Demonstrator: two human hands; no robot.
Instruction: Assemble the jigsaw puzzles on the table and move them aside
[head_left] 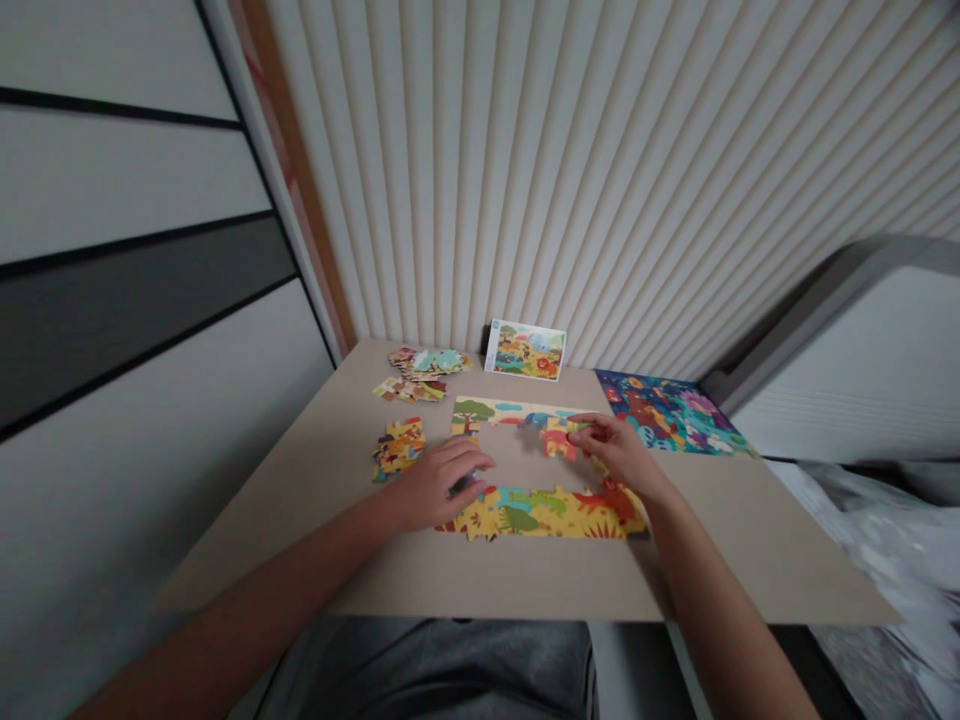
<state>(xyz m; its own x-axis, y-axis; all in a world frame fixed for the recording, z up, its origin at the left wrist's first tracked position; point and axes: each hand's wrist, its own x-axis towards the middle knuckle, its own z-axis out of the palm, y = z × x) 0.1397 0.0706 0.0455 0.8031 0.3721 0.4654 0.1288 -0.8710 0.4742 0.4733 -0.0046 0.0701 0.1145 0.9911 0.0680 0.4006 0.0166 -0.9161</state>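
Note:
A partly joined jigsaw puzzle (pixel 525 511) of yellow ground and animals lies on the table, its border pieces framing a bare middle. My right hand (pixel 611 447) pinches a puzzle piece (pixel 559 440) with a red-pink figure on yellow, over the upper right of that bare middle. At the puzzle's left edge rests my left hand (pixel 439 482), fingers curved and thumb apart from them. A dark greyish patch shows between its thumb and fingers, too blurred to name. Just left of this hand is a small pile of yellow puzzle pieces (pixel 399 447).
More loose pieces (pixel 431 363) are heaped at the table's back left, with a few others (pixel 411 390) in front. A picture card (pixel 526 350) of the animal scene leans against the pleated curtain (pixel 480 170). A blue puzzle (pixel 679 412) lies at the back right of the table (pixel 525 590).

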